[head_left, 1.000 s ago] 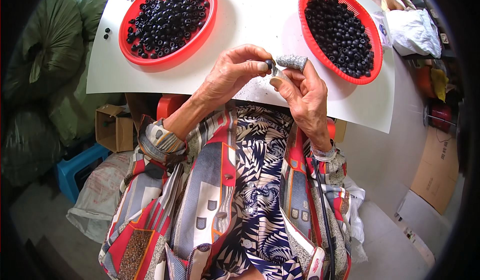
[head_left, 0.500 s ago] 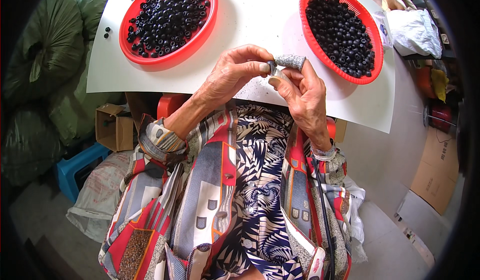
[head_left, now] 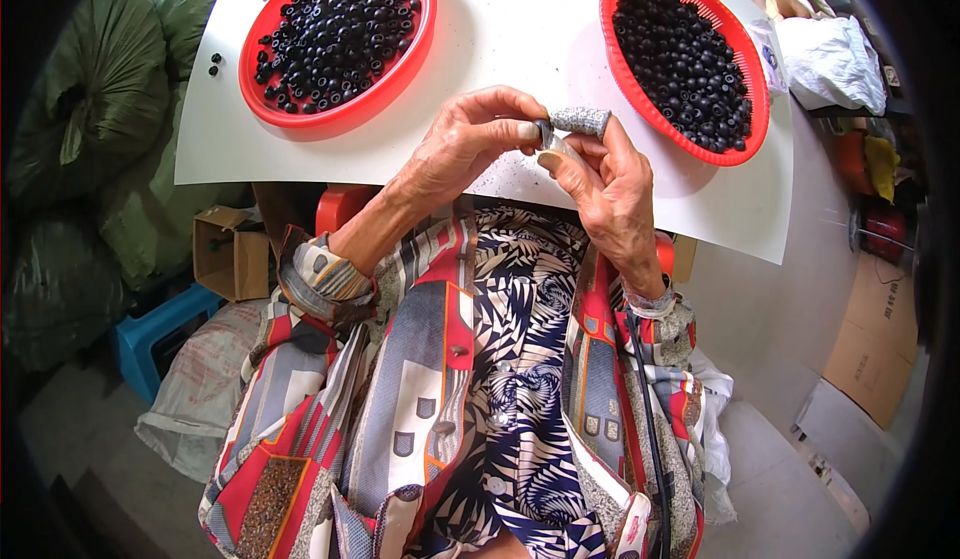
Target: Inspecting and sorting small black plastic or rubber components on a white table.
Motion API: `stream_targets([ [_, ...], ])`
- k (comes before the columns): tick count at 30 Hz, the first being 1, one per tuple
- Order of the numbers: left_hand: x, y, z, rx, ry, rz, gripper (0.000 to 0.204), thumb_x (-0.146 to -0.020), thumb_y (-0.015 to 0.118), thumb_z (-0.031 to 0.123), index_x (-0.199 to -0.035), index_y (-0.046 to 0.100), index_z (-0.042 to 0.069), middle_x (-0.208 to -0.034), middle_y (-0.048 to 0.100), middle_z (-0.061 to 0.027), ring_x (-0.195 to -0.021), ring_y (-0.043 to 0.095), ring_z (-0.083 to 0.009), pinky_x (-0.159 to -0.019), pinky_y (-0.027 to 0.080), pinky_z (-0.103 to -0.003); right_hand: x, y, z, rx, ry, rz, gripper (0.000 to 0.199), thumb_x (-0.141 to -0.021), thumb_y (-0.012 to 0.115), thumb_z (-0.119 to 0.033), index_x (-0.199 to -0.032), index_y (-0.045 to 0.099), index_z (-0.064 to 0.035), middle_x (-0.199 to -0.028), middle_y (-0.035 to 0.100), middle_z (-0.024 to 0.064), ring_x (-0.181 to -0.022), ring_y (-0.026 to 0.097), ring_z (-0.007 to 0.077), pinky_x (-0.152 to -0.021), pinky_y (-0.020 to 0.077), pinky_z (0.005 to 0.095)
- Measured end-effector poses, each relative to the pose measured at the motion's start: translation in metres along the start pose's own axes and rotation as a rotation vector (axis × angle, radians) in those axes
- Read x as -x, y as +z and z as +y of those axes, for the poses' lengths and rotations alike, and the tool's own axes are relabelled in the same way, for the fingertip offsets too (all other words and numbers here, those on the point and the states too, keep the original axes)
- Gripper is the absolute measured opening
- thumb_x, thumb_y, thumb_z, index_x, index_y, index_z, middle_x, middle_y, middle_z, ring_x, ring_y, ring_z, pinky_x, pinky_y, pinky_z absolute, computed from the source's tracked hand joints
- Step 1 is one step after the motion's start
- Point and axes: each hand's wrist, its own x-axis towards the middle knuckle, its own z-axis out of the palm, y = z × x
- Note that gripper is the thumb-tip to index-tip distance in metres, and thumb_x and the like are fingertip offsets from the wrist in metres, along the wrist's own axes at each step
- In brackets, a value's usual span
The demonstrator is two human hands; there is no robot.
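Close together over the table's near edge, both my hands are closed in pinches. Between thumb and fingertips, my left hand (head_left: 458, 149) grips a small black cap-like part (head_left: 544, 132). My right hand (head_left: 616, 194) pinches a thin, pale, blade-like piece (head_left: 558, 145) against that part; its exact kind is too small to tell. A grey speckled sleeve (head_left: 580, 121) covers my right index finger. A round red tray (head_left: 428, 34) at far left holds many black hollow parts (head_left: 340, 44). At far right, a red slotted basket (head_left: 757, 124) is filled with similar black parts (head_left: 685, 74).
On the white table (head_left: 290, 159), dark crumbs lie beneath my hands and loose black parts (head_left: 214, 64) beside the tray. Dark green sacks (head_left: 90, 89), a cardboard box (head_left: 235, 254) and a blue stool (head_left: 150, 344) stand left. Flattened cardboard (head_left: 870, 339) leans at right.
My two hands keep the same pinch on the black part, with hardly any movement. The whole view has shifted very slightly.
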Motion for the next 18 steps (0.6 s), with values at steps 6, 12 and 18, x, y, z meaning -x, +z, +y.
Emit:
stream_targets([
  [6, -0.0026, -0.0021, -0.0025, 0.030, 0.017, 0.005, 0.019, -0.083, 0.065, 0.005, -0.100, 0.062, -0.002, -0.088, 0.061, -0.0070, -0.080, 0.056, -0.0135, -0.077, 0.047, -0.027, -0.0015, 0.0004, 0.0063, -0.044, 0.021, -0.009, 0.024, -0.082, 0.063, -0.010, -0.095, 0.049, 0.0039, -0.076, 0.067, 0.0170, -0.068, 0.066, 0.0215, -0.061, 0.0504, 0.0309],
  [12, -0.0029, -0.0008, 0.0025, -0.035, 0.015, 0.013, 0.015, -0.082, 0.065, 0.003, -0.096, 0.060, -0.001, -0.086, 0.061, -0.0065, -0.076, 0.057, -0.0123, -0.072, 0.048, -0.024, -0.0007, -0.0001, 0.0087, -0.047, 0.030, -0.029, 0.021, -0.081, 0.061, -0.008, -0.093, 0.048, 0.0042, -0.074, 0.066, 0.0170, -0.067, 0.066, 0.0202, -0.059, 0.0504, 0.0314],
  [18, -0.0033, -0.0044, 0.0045, -0.049, -0.052, 0.011, 0.015, -0.079, 0.066, 0.002, -0.091, 0.059, 0.000, -0.083, 0.057, -0.0043, -0.070, 0.053, -0.0105, -0.067, 0.045, -0.023, 0.0002, 0.0022, 0.0102, -0.059, -0.005, -0.036, 0.021, -0.082, 0.061, -0.008, -0.091, 0.047, 0.0051, -0.074, 0.065, 0.0189, -0.067, 0.066, 0.0252, -0.059, 0.0504, 0.0328],
])
